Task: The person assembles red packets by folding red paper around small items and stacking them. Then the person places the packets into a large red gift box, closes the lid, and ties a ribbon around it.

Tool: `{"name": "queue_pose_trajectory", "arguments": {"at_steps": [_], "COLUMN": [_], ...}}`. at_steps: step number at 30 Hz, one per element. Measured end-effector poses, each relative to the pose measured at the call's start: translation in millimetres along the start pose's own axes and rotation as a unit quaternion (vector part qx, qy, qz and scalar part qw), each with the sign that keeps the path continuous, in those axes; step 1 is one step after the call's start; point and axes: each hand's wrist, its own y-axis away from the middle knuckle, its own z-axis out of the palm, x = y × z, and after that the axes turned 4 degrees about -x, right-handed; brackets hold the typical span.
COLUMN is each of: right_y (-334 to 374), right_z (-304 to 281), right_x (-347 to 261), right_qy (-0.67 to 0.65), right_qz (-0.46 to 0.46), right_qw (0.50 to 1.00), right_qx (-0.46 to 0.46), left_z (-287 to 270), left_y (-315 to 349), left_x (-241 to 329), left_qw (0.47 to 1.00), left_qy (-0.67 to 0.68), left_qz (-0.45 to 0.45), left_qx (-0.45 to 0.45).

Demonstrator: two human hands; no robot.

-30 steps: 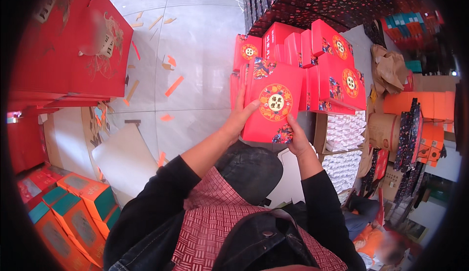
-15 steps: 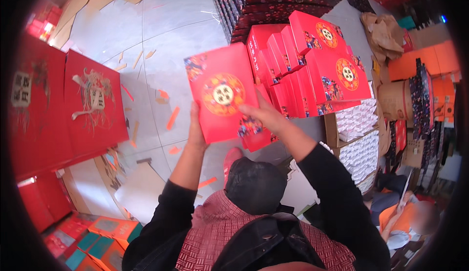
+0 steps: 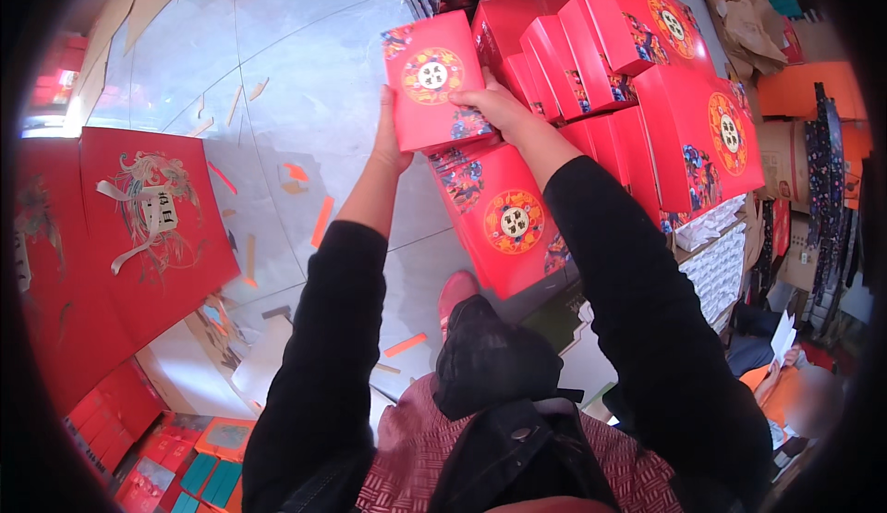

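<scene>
The left hand [image 3: 392, 132] and right hand [image 3: 497, 106] are gripping a red box [image 3: 431, 76] from both sides. It is showing just beyond a patterned box [image 3: 504, 222], left of the stacked boxes [image 3: 596, 71].

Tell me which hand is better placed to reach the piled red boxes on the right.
Probably the right hand: it grips the held red box on the side facing the piled red boxes. The left hand grips the opposite side, farther from them. Both hands are occupied, though.
</scene>
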Motion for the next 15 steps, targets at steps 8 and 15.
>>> {"name": "queue_pose_trajectory", "arguments": {"at_steps": [8,15], "right_y": [132.0,312.9], "right_z": [25.1,-20.5], "right_x": [-41.0,76.7], "right_qy": [0.263,-0.213], "right_qz": [-0.304,0.13], "right_qw": [0.891,0.952], "right_qx": [0.211,0.179], "left_z": [11.5,10.0], "left_y": [-41.9,-55.5], "left_x": [-13.2,0.0], "left_qw": [0.998,0.995], "left_qy": [-0.042,-0.047], "left_qz": [-0.052,-0.052], "left_qx": [-0.022,-0.069]}}
